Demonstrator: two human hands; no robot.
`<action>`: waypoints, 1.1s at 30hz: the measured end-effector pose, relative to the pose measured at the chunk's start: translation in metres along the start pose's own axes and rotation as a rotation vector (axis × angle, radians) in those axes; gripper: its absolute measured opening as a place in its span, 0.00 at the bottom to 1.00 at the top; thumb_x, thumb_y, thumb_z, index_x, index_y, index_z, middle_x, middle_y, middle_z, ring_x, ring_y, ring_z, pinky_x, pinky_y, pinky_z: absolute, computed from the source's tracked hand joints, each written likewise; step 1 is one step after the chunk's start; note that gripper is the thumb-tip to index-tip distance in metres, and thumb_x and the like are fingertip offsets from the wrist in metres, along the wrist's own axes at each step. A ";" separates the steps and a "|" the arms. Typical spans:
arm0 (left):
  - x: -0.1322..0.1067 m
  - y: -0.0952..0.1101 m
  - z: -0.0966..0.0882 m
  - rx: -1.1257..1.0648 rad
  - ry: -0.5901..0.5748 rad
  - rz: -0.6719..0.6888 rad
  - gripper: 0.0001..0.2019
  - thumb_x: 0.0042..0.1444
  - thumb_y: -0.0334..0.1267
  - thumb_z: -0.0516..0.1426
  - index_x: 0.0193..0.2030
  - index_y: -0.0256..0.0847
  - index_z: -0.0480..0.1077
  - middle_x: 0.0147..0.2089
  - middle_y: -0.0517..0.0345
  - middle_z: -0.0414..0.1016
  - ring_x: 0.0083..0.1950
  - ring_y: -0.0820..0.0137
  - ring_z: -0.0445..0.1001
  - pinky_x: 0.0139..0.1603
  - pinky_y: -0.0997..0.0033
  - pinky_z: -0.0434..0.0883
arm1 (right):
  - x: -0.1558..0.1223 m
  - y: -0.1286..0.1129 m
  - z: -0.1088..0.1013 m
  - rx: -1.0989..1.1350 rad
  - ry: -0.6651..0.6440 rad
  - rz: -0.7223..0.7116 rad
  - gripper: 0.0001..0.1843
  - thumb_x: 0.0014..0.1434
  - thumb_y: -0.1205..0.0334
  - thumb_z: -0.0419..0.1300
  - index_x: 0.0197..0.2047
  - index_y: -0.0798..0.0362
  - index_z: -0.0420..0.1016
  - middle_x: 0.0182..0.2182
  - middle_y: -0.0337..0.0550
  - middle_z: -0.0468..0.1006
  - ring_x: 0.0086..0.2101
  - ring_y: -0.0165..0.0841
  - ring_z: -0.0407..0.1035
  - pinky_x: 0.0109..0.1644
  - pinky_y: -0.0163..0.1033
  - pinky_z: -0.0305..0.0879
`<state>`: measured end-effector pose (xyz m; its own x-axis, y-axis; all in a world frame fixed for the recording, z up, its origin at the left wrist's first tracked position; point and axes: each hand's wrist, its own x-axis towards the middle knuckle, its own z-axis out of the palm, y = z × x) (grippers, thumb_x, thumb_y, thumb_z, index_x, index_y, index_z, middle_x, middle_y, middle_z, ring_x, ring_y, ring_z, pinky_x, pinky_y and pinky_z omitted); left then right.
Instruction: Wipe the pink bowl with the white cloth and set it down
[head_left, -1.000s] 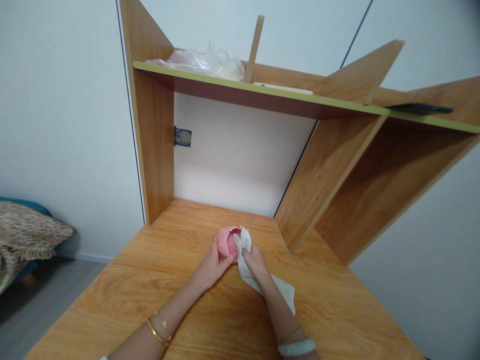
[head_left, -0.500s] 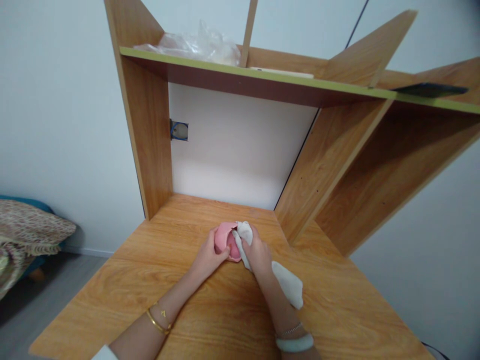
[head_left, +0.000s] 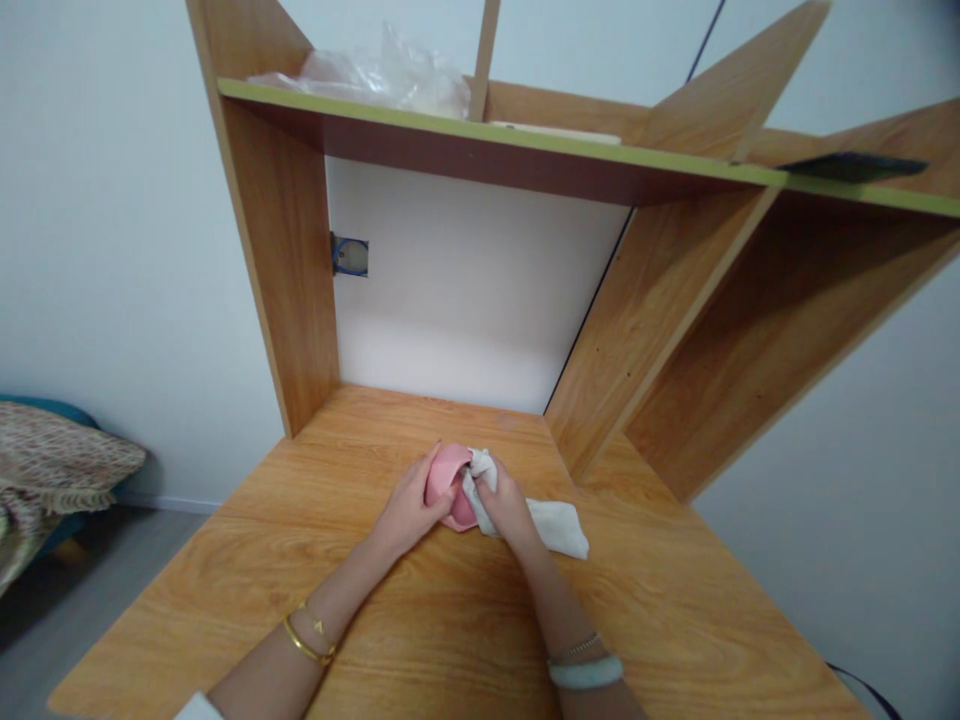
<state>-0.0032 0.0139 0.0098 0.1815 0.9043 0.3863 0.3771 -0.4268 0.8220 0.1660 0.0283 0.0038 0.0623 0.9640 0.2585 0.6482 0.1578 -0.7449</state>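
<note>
A small pink bowl (head_left: 445, 466) is tipped on its side above the wooden desk, its hollow turned to the right. My left hand (head_left: 411, 503) is closed round the bowl's left side, thumb at the rim. My right hand (head_left: 507, 500) grips a bunched white cloth (head_left: 481, 470) and presses it against the bowl's right rim and partly inside. The cloth's loose end (head_left: 559, 527) trails out on the desk to the right of my right wrist. My fingertips behind the bowl and cloth are mostly hidden.
The wooden desk (head_left: 420, 620) carries a shelf unit (head_left: 525, 150) along its back, with upright side panels. Clear plastic wrapping (head_left: 382, 80) and a dark flat object (head_left: 855, 167) rest on the shelf. A wall socket box (head_left: 351, 256) is at the back left. A blanket-covered seat (head_left: 60, 455) stands far left.
The cloth has shifted at the bowl's rim, and its loose end has swung up and left. Both hands and the bowl sit slightly further left in view; the bowl is turned a little.
</note>
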 end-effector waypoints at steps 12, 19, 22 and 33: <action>-0.003 0.000 0.014 -0.216 -0.078 -0.085 0.35 0.50 0.46 0.56 0.61 0.34 0.45 0.51 0.45 0.66 0.46 0.65 0.69 0.45 0.68 0.68 | 0.000 0.000 0.011 0.168 0.108 0.058 0.23 0.52 0.64 0.48 0.52 0.58 0.63 0.46 0.48 0.73 0.46 0.36 0.67 0.50 0.38 0.60; 0.000 0.001 0.005 -0.062 0.014 -0.131 0.32 0.47 0.40 0.57 0.59 0.38 0.52 0.48 0.49 0.70 0.45 0.64 0.70 0.45 0.65 0.67 | -0.002 -0.012 -0.001 -0.171 0.144 0.163 0.33 0.54 0.56 0.52 0.61 0.56 0.50 0.46 0.52 0.72 0.44 0.41 0.68 0.43 0.40 0.63; 0.000 0.001 0.003 0.026 0.038 -0.124 0.33 0.46 0.40 0.58 0.59 0.39 0.53 0.52 0.48 0.68 0.50 0.61 0.68 0.50 0.63 0.65 | -0.004 -0.018 -0.010 -0.386 0.122 0.169 0.34 0.56 0.53 0.51 0.62 0.56 0.49 0.39 0.53 0.76 0.38 0.44 0.71 0.37 0.41 0.62; -0.006 0.018 -0.008 0.275 -0.103 0.066 0.36 0.45 0.42 0.58 0.62 0.41 0.51 0.57 0.49 0.64 0.54 0.59 0.66 0.54 0.62 0.62 | -0.006 -0.013 -0.010 -0.420 0.069 0.042 0.33 0.53 0.61 0.53 0.61 0.55 0.51 0.37 0.49 0.77 0.36 0.38 0.72 0.35 0.35 0.61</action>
<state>-0.0049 0.0004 0.0260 0.2999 0.8756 0.3787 0.5908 -0.4822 0.6469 0.1649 0.0179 0.0184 0.1370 0.9489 0.2842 0.8958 0.0038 -0.4445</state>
